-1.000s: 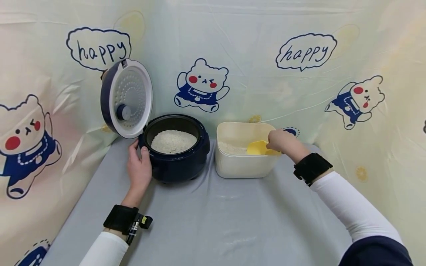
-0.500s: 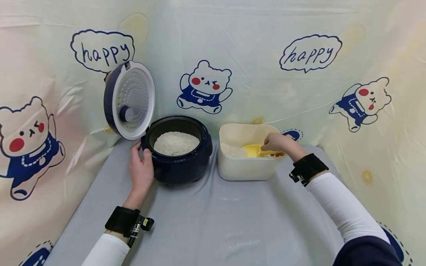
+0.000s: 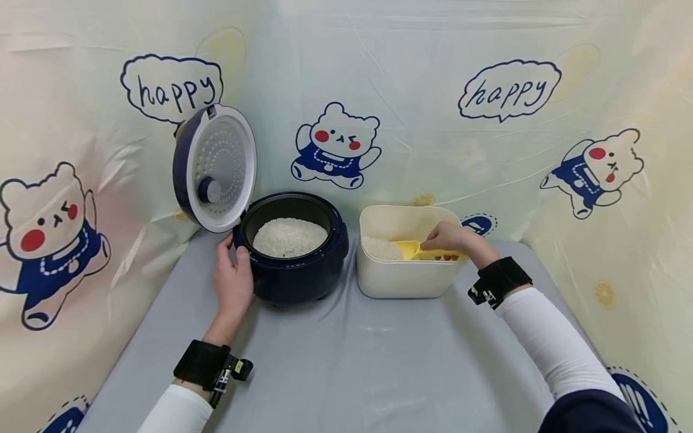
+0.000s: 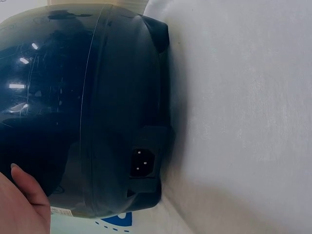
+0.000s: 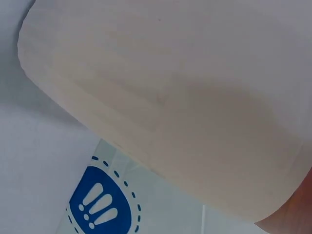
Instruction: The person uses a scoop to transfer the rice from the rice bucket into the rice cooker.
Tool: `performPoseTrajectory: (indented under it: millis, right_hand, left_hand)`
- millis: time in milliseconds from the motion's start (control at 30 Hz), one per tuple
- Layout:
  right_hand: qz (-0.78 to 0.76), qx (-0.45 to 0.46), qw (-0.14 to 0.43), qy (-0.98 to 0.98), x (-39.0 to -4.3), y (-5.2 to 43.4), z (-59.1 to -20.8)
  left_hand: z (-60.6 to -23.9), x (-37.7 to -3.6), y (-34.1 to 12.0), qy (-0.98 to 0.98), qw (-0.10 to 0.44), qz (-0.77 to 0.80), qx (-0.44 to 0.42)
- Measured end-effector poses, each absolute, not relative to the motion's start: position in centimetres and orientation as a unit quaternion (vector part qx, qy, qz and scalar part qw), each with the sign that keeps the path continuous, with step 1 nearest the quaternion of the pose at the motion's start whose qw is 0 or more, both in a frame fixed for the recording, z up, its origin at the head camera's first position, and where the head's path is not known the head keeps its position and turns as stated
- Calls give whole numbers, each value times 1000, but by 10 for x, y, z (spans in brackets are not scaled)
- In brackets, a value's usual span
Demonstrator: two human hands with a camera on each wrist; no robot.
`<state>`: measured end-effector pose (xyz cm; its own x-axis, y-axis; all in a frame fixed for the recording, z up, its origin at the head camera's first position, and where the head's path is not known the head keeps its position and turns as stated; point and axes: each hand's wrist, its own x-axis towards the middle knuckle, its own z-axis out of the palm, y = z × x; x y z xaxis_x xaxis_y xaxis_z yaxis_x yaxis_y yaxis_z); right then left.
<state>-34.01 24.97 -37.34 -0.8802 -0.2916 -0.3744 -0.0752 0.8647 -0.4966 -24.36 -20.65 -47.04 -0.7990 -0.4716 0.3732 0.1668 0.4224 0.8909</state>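
My left hand (image 3: 234, 279) rests against the side of a dark blue rice cooker (image 3: 298, 279), beneath its raised lid (image 3: 219, 171). In the left wrist view, part of that hand and the thumb (image 4: 30, 187) lie on the cooker's glossy wall; the other fingers are out of sight there. White rice (image 3: 290, 237) is heaped inside the cooker. My right hand (image 3: 453, 236) grips the handle of a yellow scoop (image 3: 407, 249) inside a cream bin (image 3: 406, 279). The scoop's head meets the rice (image 3: 381, 248) in the bin. The bin's wall (image 5: 170, 112) fills most of the right wrist view.
A grey cloth covers the table (image 3: 346, 367). Behind it hangs a printed backdrop (image 3: 417, 144) with cartoon bears. A power socket (image 4: 142, 163) shows low on the cooker. The bin stands just right of the cooker, with a narrow gap between.
My right hand has moved left and lower into the bin, bringing the scoop toward the rice. The left hand keeps its place on the cooker. The head view has shifted slightly.
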Motion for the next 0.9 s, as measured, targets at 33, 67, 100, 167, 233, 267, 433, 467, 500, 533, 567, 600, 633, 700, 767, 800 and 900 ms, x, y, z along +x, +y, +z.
performPoseTrajectory:
  millis: [33, 67, 100, 167, 233, 267, 433, 467, 500, 533, 567, 600, 633, 700, 767, 800, 900]
  right_hand:
    - [-240, -101, 222, 940, -340, 250, -374]
    - [-241, -102, 220, 940, -340, 250, -375]
    - [-242, -102, 219, 940, -340, 250, -376]
    - [-244, -102, 216, 940, -341, 249, -378]
    - [-244, -105, 215, 940, -341, 248, -379]
    - [-245, -103, 217, 939, -342, 248, -379]
    - [-249, -108, 219, 937, -343, 248, -381]
    - [-252, -112, 219, 936, -343, 248, -382]
    - [-256, -117, 220, 934, -343, 248, -382]
    - [-260, -119, 219, 933, -344, 248, -383]
    - [-264, -121, 219, 932, -345, 248, -384]
    - [-267, -123, 220, 930, -345, 249, -384]
    - [-270, -124, 221, 929, -345, 249, -385]
    - [-278, -120, 224, 926, -345, 250, -386]
    - [-285, -114, 229, 924, -344, 250, -386]
    - [-288, -116, 232, 922, -344, 250, -385]
    - [-293, -127, 233, 918, -345, 250, -385]
  left_hand:
    - [-471, -244, -206, -787, 303, -528, 98]
    - [-471, -244, -206, -786, 305, -529, 98]
    - [-471, -243, -206, -785, 306, -529, 98]
    - [-471, -243, -206, -784, 309, -530, 96]
    - [-470, -243, -206, -784, 310, -529, 95]
    - [-470, -243, -206, -785, 309, -529, 95]
    - [-470, -243, -205, -785, 308, -530, 94]
    - [-470, -243, -205, -783, 308, -531, 94]
    - [-470, -243, -205, -783, 309, -532, 94]
    - [-470, -243, -205, -782, 311, -532, 94]
    - [-470, -243, -204, -782, 311, -533, 94]
    - [-470, -244, -204, -782, 311, -532, 94]
    - [-470, -244, -204, -783, 311, -531, 94]
    - [-470, -244, -203, -785, 308, -529, 94]
    - [-470, -244, -203, -785, 307, -529, 95]
    - [-471, -244, -203, -785, 307, -529, 96]
    - [-472, -245, -203, -784, 308, -530, 98]
